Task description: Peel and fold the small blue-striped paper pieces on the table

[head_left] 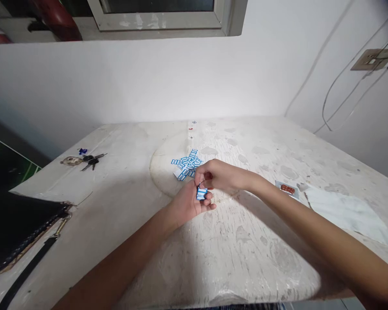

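My left hand (189, 204) is turned palm up, its fingers curled around a small bundle of blue-and-white slips (201, 193). Something thin and dark shows at the bundle's edge, too small to name. Over it, my right hand (210, 174) reaches in from the right with thumb and forefinger pinched close to the bundle's upper end. What the pinch holds is too small to make out. Just beyond both hands lies a loose pile of white slips with blue borders (186, 164), partly hidden behind the right hand.
Keys on a ring (90, 160) lie at the left, near a black bag with a strap (29, 232). To the right are a packet with reddish contents (287, 189) and a white cloth or sheet (345, 213). Cables hang from a wall socket (373, 59).
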A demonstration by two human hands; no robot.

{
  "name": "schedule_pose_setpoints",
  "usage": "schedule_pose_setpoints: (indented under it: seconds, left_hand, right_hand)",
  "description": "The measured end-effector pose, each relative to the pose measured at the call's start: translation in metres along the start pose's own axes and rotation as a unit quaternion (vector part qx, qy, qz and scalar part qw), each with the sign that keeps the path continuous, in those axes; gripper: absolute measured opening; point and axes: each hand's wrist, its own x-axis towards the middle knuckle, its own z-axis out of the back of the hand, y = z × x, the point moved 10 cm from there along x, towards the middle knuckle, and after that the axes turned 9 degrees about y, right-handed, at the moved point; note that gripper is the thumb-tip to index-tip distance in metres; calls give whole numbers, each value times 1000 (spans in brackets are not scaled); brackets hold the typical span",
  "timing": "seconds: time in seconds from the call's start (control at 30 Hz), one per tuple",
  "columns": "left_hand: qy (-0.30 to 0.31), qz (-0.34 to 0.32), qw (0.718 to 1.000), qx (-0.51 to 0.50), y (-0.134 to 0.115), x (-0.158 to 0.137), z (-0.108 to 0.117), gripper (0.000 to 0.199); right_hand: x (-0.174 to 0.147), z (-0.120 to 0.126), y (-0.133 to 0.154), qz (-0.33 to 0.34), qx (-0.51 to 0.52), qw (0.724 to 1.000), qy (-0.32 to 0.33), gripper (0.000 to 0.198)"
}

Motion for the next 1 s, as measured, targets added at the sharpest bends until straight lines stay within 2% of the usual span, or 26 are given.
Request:
schedule_pose_setpoints:
  seconds: [0.3, 0.57, 0.67, 0.8, 0.87, 1.0]
  left_hand:
    - [-7, 35, 999, -20, 8, 3, 4, 17]
    - [18, 30, 997, -73, 8, 4, 1, 24]
    - [7, 23, 998, -52, 6, 3, 3, 33]
    - [-9, 52, 999, 12, 11, 1, 7, 42]
    - [-4, 61, 997, 41, 11, 0, 5, 45]
    - [-7, 18, 992, 125, -5, -3, 1, 42]
  right_hand:
    - [3, 2, 19, 0, -132, 991, -5, 27]
    - [1, 4, 21, -4, -245, 967, -68, 19]
    - [-6, 10, 17, -18, -204, 974, -94, 17]
    - [-14, 1, 4, -27, -85, 995, -46, 24]
    - [-18, 0, -2, -25, -51, 997, -51, 30]
    - [-27, 1, -9, 14, 59, 995, -73, 39]
